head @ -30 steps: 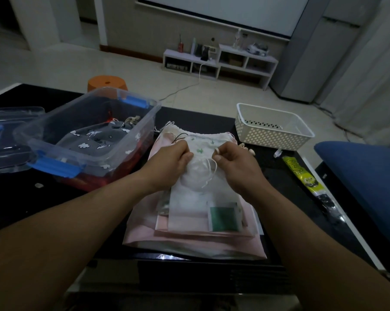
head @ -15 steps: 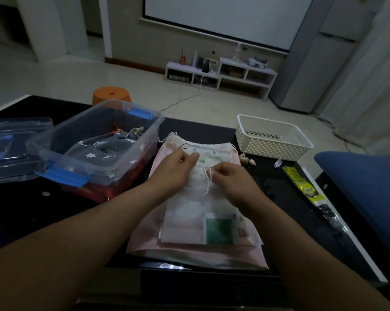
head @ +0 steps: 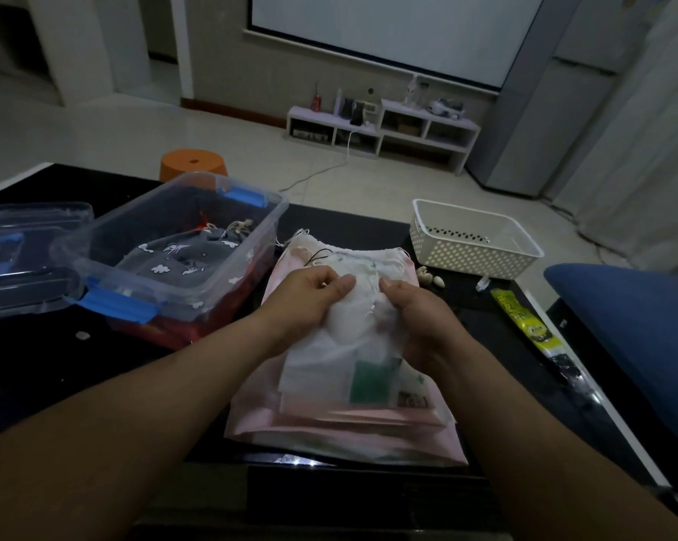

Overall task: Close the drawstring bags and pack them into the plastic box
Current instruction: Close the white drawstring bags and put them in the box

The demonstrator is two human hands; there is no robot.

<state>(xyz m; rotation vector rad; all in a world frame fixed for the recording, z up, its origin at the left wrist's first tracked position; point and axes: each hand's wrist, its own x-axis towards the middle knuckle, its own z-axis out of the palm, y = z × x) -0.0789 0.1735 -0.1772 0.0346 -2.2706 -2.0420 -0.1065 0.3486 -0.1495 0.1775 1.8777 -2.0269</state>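
Observation:
A small white drawstring bag (head: 329, 357) with a green label lies on top of a stack of pink and white bags (head: 368, 431) on the black table. My left hand (head: 306, 302) pinches the bag's gathered top from the left. My right hand (head: 415, 314) grips the top from the right, with thin white cords hanging between the two hands. The clear plastic box (head: 181, 251) with blue clips stands to the left and holds a grey patterned bag (head: 181, 259) over a red one.
The box's clear lid (head: 21, 259) lies at the far left. A white perforated basket (head: 474, 240) stands at the back right, with small shells (head: 429, 277) beside it. A yellow-green packet (head: 525, 322) lies along the table's right edge. A blue cushion (head: 634, 337) is further right.
Both hands have drawn closer together, bunching the top of the white bag. The view has shifted slightly, so the box sits further right in frame.

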